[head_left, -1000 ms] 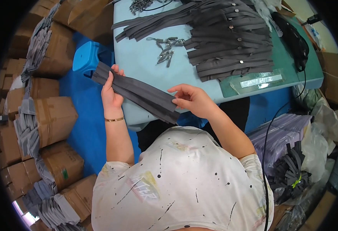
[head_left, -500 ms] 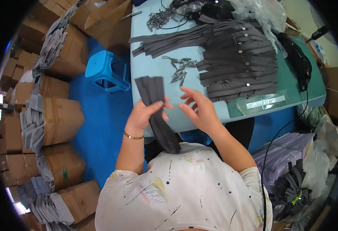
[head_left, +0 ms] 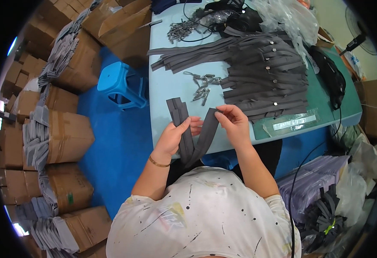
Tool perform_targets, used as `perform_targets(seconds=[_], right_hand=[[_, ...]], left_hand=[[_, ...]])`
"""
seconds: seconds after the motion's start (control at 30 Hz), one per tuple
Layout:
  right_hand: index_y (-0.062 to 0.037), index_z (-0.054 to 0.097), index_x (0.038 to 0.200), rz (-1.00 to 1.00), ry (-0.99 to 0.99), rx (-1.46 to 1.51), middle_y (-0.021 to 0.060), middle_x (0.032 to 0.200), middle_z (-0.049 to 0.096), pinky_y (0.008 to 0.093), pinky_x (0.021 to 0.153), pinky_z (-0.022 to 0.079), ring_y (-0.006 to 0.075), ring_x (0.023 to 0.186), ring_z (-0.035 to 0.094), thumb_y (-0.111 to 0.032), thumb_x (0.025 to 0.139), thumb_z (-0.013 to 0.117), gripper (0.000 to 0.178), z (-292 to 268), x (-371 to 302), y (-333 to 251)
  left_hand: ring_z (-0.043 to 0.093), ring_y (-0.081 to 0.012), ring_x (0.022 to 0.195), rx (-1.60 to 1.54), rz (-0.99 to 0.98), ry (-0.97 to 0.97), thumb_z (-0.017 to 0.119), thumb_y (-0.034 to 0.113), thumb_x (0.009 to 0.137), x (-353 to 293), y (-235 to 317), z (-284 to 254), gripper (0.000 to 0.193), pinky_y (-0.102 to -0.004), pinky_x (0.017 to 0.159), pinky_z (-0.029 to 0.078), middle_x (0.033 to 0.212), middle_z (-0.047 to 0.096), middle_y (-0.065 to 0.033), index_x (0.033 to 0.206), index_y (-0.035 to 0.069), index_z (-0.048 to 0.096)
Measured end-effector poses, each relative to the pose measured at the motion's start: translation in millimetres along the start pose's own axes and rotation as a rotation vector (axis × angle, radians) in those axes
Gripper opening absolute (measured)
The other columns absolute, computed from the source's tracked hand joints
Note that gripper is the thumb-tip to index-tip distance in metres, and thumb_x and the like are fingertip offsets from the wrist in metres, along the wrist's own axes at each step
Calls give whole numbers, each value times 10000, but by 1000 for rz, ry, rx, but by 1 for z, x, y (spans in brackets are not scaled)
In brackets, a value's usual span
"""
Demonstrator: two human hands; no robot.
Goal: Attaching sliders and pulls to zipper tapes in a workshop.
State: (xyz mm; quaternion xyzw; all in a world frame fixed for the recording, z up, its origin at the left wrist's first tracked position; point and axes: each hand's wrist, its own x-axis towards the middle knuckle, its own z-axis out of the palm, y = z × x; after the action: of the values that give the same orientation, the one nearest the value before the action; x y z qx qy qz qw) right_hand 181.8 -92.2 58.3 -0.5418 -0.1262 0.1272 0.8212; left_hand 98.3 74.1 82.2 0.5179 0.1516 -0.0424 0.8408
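Dark grey zipper strips [head_left: 205,134] hang in a loop between my two hands, just past the near edge of the table. My left hand [head_left: 176,136] is closed round one side, thumb on top, with the flat ends standing up above it. My right hand [head_left: 235,125] pinches the other raised end between thumb and fingertips. Beyond my hands lie small metal zipper pulls [head_left: 203,91] in a loose cluster. To their right, a row of overlapping grey zippers [head_left: 263,92] carries shiny metal sliders along it. A longer bunch of strips [head_left: 188,56] reaches leftward behind the pulls.
Toward the back of the pale table [head_left: 162,81] lie another metal heap [head_left: 182,31], black cables and clear plastic bags [head_left: 287,19]. A blue stool [head_left: 119,81] stands left, near cardboard boxes [head_left: 70,136] with grey bundles. At right sit a black bag [head_left: 328,71] and purple packs [head_left: 313,176].
My right hand was apart with its fingers spread; now it pinches one end of the zipper strips, raised into a loop. My left hand has shifted slightly right and down with the strips.
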Motion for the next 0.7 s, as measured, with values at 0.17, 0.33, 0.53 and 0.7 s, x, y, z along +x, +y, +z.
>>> perform_targets(seconds=[0.17,0.33,0.53,0.7], right_hand=[[-47,621,957,170,-150,-70,-41,775,581,162,568,402,21,681,517,-67,812,655,150,5,-4,-2],[-50,608,952,167,-231,-23,-52,779,576,164,570,412,13,691,517,-72,816,653,144,8,-9,4],[-52,571,995,-395,-24,-668,52,888,568,226,565,479,130,685,568,-39,741,692,282,24,-18,-1],[-35,556,1018,-437,-177,-630,101,925,571,284,621,517,213,741,602,-43,710,706,343,31,-27,-8]], left_hand=[[490,-103,555,188,133,98,484,220,933,2,-2,-4,286,-245,532,407,835,583,-83,1059,-25,562],[419,-49,477,141,135,91,629,146,848,-2,-8,6,180,-198,431,324,683,548,-4,959,6,615],[417,-36,471,99,314,315,664,94,810,1,-20,15,124,-191,424,317,615,518,29,890,17,609],[425,-41,468,144,354,307,630,126,845,-5,-16,27,137,-192,417,314,639,547,16,901,0,625]])
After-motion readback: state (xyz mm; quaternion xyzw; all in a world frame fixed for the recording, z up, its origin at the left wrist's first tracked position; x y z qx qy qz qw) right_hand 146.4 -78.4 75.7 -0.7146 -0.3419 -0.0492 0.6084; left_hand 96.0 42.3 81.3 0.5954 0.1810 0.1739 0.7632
